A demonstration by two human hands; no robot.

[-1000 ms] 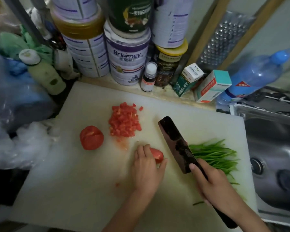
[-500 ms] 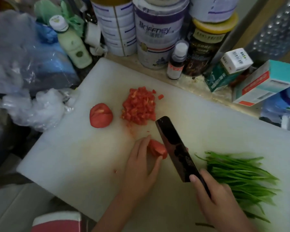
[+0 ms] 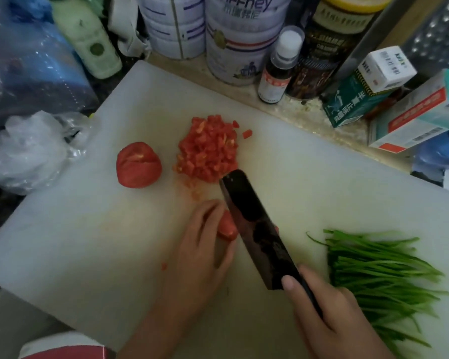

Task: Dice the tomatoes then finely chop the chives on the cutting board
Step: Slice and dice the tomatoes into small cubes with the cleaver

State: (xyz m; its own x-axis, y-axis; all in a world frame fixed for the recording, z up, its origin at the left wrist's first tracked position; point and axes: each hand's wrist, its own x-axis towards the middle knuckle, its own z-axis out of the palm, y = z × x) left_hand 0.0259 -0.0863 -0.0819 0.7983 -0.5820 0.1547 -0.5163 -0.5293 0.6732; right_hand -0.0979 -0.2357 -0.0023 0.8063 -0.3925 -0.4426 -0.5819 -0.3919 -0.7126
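1. White board (image 3: 88,242) on cluttered counter (image 3: 303,115); tins (image 3: 233,47), boxes (image 3: 368,86) behind, bags (image 3: 24,151) at left.
2. Left hand (image 3: 200,257), fingers (image 3: 208,216) curled on tomato piece (image 3: 227,226) mid-board; dice (image 3: 208,151), half (image 3: 138,164) beyond.
3. Right hand (image 3: 329,314) gripping knife (image 3: 257,229); chives (image 3: 381,275) at right.

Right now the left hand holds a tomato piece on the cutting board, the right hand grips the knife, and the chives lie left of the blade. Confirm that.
One error: the head view shows the chives lying right of the knife blade, not left. The left hand does hold the tomato piece on the cutting board, and the right hand grips the knife.
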